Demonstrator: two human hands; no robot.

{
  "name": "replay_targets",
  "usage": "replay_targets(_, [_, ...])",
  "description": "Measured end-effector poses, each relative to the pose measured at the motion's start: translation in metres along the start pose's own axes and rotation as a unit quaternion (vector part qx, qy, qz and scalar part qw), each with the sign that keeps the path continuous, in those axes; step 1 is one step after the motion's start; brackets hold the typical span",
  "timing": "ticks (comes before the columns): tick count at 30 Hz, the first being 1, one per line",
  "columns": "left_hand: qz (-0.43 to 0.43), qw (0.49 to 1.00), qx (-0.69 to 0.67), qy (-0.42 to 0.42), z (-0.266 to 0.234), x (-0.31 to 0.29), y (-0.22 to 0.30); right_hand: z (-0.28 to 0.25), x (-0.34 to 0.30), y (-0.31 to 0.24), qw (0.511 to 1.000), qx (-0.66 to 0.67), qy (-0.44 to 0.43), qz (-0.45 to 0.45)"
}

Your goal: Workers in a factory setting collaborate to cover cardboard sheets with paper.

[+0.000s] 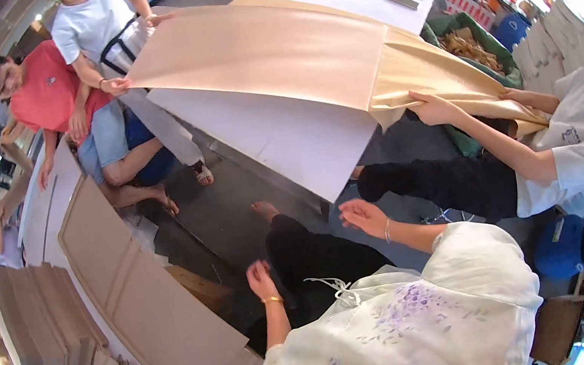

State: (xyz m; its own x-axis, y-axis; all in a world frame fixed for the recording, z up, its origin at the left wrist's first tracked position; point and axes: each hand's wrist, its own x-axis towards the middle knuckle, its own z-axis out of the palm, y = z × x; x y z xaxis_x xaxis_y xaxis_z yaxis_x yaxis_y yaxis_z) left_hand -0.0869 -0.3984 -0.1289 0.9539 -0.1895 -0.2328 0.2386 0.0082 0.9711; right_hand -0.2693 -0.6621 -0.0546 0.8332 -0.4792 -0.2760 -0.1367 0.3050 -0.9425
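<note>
My left hand point(262, 280) is raised over my lap with its fingers loosely bent, holding nothing. Farther right, my right hand point(365, 217) hovers short of the near corner of a white tabletop point(277, 135), fingers half curled and apart, also holding nothing. A large peach-beige sheet point(256, 50) stretches in the air above that table. One standing person's hands point(115, 86) grip its left end. At its right end, the hands of a person in a white shirt point(437, 107) hold the bunched yellowish cloth point(435, 72) joined to it.
At left, a long white bench point(88, 291) carries a flat brown panel point(140, 283); stacked brown boards point(46, 321) stand beside it. Another person in a red shirt point(52, 90) sits there. A green bin point(468, 40) of scraps and a blue container point(560, 247) are at right.
</note>
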Motion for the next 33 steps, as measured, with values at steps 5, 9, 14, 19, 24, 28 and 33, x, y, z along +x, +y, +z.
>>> replay_targets(5, [0.094,0.969,-0.016,-0.229,0.146,0.022,0.123,-0.014,0.037,-0.048,0.991,0.103,0.081,0.022])
replay_targets(9, [-0.078,0.952,-0.04,-0.293,0.258,0.034,0.138,-0.026,0.062,-0.07,0.981,0.152,0.105,-0.051])
replay_targets(14, [-0.247,0.938,-0.09,-0.225,0.331,0.012,0.111,-0.032,0.051,-0.067,0.954,0.279,0.1,-0.046])
replay_targets(19, [-0.24,0.913,-0.079,-0.32,0.345,-0.004,0.107,-0.054,0.042,-0.061,0.957,0.24,0.146,-0.071])
replay_targets(24, [-0.26,0.886,-0.137,-0.358,0.371,-0.015,0.118,-0.077,0.047,-0.067,0.936,0.305,0.155,-0.083])
replay_targets(28, [-0.235,0.89,-0.207,-0.331,0.369,-0.026,0.116,-0.083,0.045,-0.078,0.898,0.396,0.145,-0.123])
replay_targets(33, [-0.204,0.923,-0.181,-0.272,0.362,-0.029,0.106,-0.081,0.04,-0.066,0.898,0.401,0.13,-0.124])
